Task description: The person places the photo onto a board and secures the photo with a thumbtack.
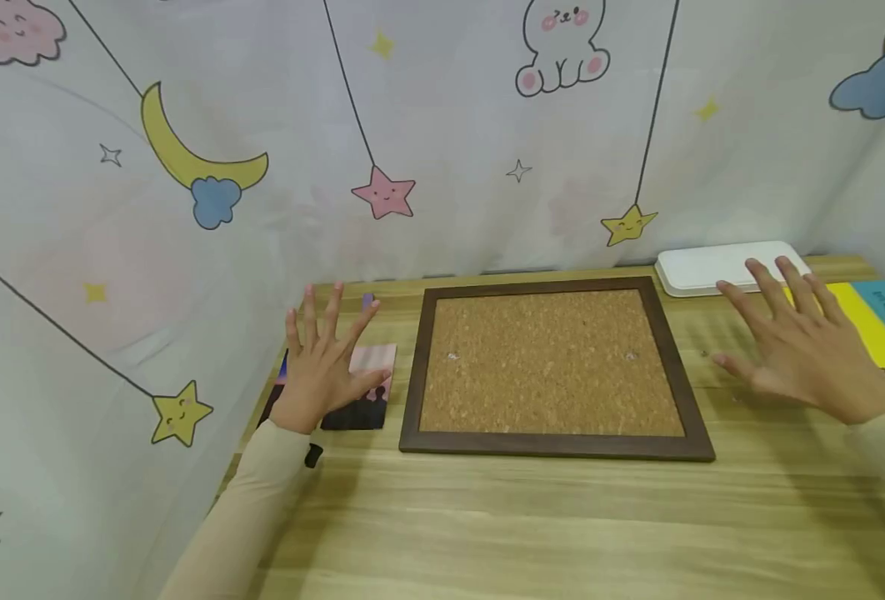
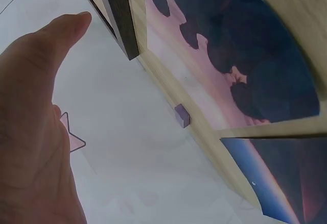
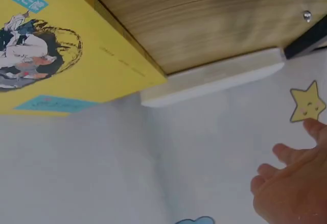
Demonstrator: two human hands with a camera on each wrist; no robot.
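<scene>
My left hand point(image 1: 318, 379) is held with fingers spread above two picture cards at the left of the table, holding nothing. The pink-and-dark card point(image 1: 367, 412) shows a sunset-like sky with dark rounded shapes; a blue-and-dark card point(image 2: 276, 168) lies beside it, mostly hidden by the hand in the head view. Over on the right, my right hand point(image 1: 802, 354) also has its fingers spread and holds nothing, close to a white flat case point(image 1: 701, 271) and a yellow book point(image 1: 862, 321). Between the hands lies a corkboard point(image 1: 555, 367) in a dark brown frame.
Two small shiny bits point(image 1: 453, 356) sit on the cork, and a shiny pin-like piece point(image 3: 306, 16) is on the wood by the frame. A small purple block point(image 2: 182, 116) stands at the table's back edge. A printed curtain point(image 1: 472, 125) closes off the back and sides.
</scene>
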